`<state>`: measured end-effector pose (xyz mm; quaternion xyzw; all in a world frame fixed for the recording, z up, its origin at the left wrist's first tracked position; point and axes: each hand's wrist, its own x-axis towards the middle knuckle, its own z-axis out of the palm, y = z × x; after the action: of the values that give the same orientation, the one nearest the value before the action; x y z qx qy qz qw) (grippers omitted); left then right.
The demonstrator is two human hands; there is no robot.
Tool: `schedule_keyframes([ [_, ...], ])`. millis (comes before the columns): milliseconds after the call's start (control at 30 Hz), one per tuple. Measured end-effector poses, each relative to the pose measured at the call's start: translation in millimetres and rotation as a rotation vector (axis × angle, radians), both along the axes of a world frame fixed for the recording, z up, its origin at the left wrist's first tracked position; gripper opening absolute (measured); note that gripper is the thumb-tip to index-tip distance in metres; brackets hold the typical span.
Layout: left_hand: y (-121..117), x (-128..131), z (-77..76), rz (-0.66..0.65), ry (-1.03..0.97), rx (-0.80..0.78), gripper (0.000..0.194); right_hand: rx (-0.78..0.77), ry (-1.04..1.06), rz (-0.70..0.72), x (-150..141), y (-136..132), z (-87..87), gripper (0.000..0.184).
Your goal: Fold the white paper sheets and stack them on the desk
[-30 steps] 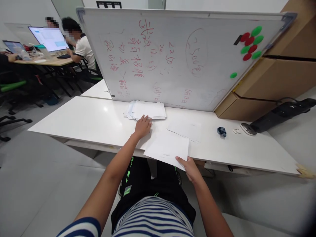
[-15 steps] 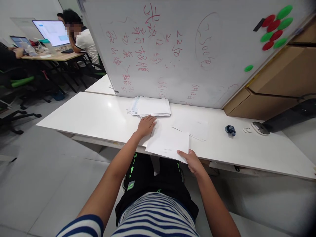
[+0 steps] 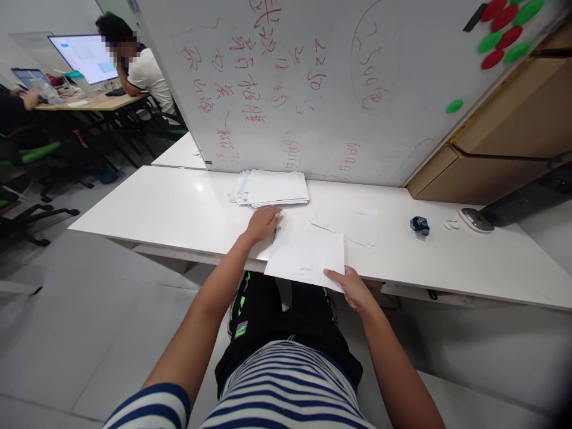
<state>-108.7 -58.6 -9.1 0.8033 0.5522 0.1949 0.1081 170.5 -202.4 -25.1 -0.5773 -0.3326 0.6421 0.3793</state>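
My right hand point(image 3: 355, 289) pinches the lower right corner of a white sheet of paper point(image 3: 308, 253), thumb on top. The sheet has small print near its lower edge and reaches over the table's front edge. At the sheet's upper left corner is my left hand point(image 3: 263, 223), fingers together and bent, thumb close beneath them. A tiny greyish thing shows by that thumb, too small to name. Just behind the left hand lies a thick stack of papers point(image 3: 279, 187). A few loose sheets point(image 3: 353, 220) lie to the right, partly behind the held sheet.
A whiteboard point(image 3: 330, 83) with red writing and magnets stands along the back of the white table point(image 3: 147, 208). On the right are a small dark blue object point(image 3: 419, 226), a white curved piece point(image 3: 451, 224), an oval device point(image 3: 476, 220) and cardboard boxes point(image 3: 504, 128). A person point(image 3: 145, 74) sits far left.
The camera view has shifted slightly. Both hands and the sheet stay nearly where they were, and the stack and loose sheets have not moved.
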Motion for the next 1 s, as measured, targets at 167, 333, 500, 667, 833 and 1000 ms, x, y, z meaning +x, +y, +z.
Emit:
schedule_keyframes([
  [167, -2, 0, 4.9, 0.009, -0.031, -0.021, 0.047, -0.015, 0.032, 0.01, 0, -1, 0.1, 0.03],
  [333, -4, 0, 8.5, -0.007, -0.062, -0.035, 0.046, 0.0, 0.013, 0.007, -1, -1, 2.9, 0.028],
  [500, -7, -1, 13.5, 0.03, -0.153, -0.088, 0.047, 0.041, -0.008, 0.01, -1, 0, 12.2, 0.027],
  [667, -11, -1, 21.6, 0.042, -0.334, -0.12, 0.053, 0.049, -0.007, 0.011, 1, -1, 10.6, 0.027],
  [833, -3, 4, 21.4, 0.085, -0.167, 0.003, 0.045, 0.06, -0.016, 0.013, 3, 5, 4.5, 0.031],
  [1000, 3, 3, 15.5, 0.073, -0.103, -0.016, 0.034, 0.056, -0.023, 0.044, 2, 12, 6.2, 0.036],
])
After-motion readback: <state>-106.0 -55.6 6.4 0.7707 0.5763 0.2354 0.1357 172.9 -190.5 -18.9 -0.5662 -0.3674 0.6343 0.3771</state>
